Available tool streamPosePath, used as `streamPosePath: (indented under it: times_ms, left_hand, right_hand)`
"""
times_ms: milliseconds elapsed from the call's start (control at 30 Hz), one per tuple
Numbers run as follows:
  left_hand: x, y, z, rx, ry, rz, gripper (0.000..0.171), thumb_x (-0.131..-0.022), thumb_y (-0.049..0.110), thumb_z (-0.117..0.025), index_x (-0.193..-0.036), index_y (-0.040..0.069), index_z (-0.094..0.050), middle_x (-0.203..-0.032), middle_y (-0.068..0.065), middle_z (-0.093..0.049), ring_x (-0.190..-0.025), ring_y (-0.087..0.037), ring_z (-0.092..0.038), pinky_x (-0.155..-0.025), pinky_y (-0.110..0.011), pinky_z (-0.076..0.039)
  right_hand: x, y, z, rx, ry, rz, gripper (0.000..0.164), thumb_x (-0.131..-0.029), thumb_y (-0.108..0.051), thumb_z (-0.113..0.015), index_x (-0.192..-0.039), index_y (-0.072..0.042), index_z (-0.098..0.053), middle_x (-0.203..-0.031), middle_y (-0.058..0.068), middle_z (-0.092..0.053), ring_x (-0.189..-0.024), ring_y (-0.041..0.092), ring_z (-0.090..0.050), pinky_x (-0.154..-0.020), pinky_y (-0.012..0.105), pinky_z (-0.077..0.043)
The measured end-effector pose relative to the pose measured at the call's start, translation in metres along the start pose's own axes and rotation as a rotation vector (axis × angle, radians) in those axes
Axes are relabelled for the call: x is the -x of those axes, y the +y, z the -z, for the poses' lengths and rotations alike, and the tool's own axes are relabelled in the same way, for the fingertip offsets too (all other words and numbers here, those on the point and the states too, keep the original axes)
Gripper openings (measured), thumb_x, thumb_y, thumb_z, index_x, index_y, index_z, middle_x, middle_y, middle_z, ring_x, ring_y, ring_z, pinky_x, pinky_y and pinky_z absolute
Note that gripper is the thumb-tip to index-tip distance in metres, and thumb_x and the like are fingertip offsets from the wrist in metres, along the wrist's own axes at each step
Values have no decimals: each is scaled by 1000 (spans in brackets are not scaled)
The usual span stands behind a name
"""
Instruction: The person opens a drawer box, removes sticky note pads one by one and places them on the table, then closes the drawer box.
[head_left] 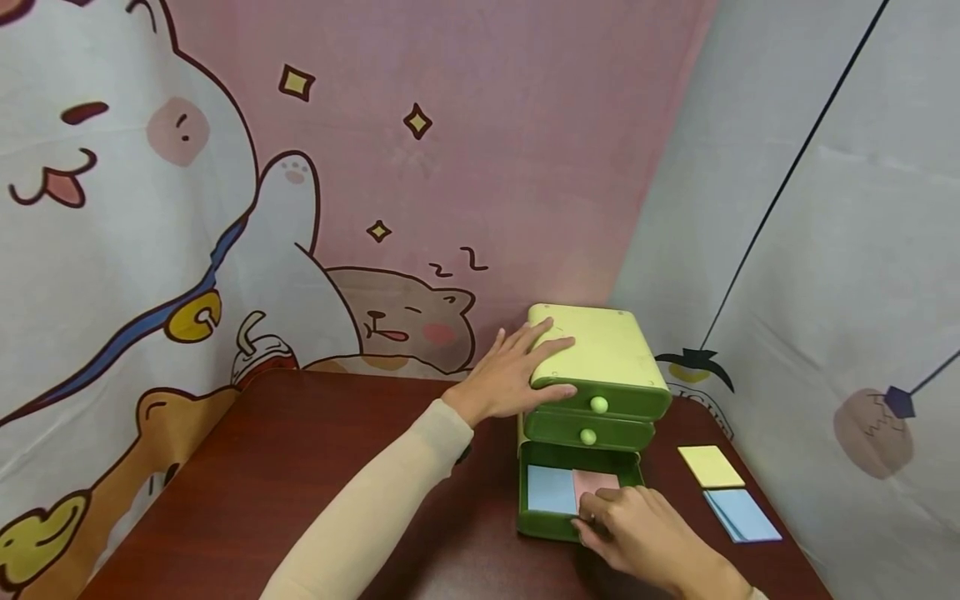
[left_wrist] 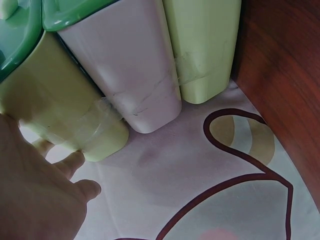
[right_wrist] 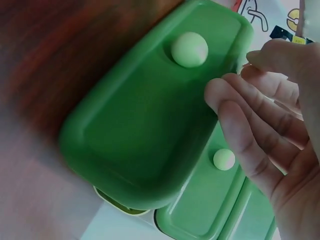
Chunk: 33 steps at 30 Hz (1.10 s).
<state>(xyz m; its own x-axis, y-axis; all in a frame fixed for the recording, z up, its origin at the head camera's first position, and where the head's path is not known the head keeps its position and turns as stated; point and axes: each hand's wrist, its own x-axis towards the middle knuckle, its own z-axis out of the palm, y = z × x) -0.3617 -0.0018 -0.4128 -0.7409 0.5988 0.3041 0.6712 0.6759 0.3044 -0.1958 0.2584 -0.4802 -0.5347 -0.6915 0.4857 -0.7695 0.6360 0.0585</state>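
My left hand [head_left: 506, 375] rests spread on the top left of a small cabinet [head_left: 600, 346] with a yellow top and green drawers. In the left wrist view, fingers [left_wrist: 72, 162] lie along its yellow side. The bottom drawer [head_left: 543, 527] is pulled out, with light blue notes [head_left: 551, 490] and pink notes [head_left: 596, 482] inside. My right hand [head_left: 637, 533] is over its front rim, fingers curled near the pink notes. In the right wrist view, fingertips [right_wrist: 215, 92] overlap the rim beside the round knob [right_wrist: 190, 50]; I cannot tell whether they grip anything.
To the cabinet's right, a yellow note pad [head_left: 711, 467] and a light blue note pad [head_left: 742, 515] lie on the dark red table [head_left: 420, 533]. Both upper drawers are closed, with round knobs [head_left: 598, 405]. A cartoon-printed cloth [head_left: 510, 167] hangs around the table.
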Motion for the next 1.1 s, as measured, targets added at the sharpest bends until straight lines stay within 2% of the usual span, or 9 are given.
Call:
streamPosePath:
  times_ms: [267, 533, 867, 1100]
  left_hand:
    - [1, 0, 0, 5, 3, -2, 86, -109, 87, -52, -184, 55, -23, -200, 8, -7, -186, -33, -17, -149, -69, -6]
    - [0, 0, -1, 0, 7, -3, 86, -109, 88, -52, -184, 56, -22, -199, 9, -6, -186, -33, -18, -149, -70, -8]
    - [1, 0, 0, 5, 8, 2, 86, -109, 87, -53, -184, 55, -24, -199, 8, -7, -186, -32, -17, -149, -70, -7]
    - [1, 0, 0, 5, 13, 1, 86, -109, 87, -53, -183, 56, -25, -199, 9, -7, -186, -33, -17, -149, -70, -8]
  right_hand:
    - [-8, 7, 3, -77, -73, -49, 28, -90, -17, -98, -88, -32, -75, -75, -25, -64, -61, -19, -41, -51, 9, -32]
    - [-14, 10, 6, -80, -66, -36, 28, -91, -17, -97, -89, -32, -74, -73, -26, -61, -62, -20, -41, -51, 8, -32]
    - [-29, 19, 10, 31, -40, 59, 28, -86, -20, -100, -92, -33, -76, -78, -21, -65, -63, -18, -40, -53, 6, -29]
    - [-41, 28, 15, -44, -186, 53, 20, -93, -29, -100, -103, -30, -83, -89, -15, -73, -62, -14, -43, -53, 8, -32]
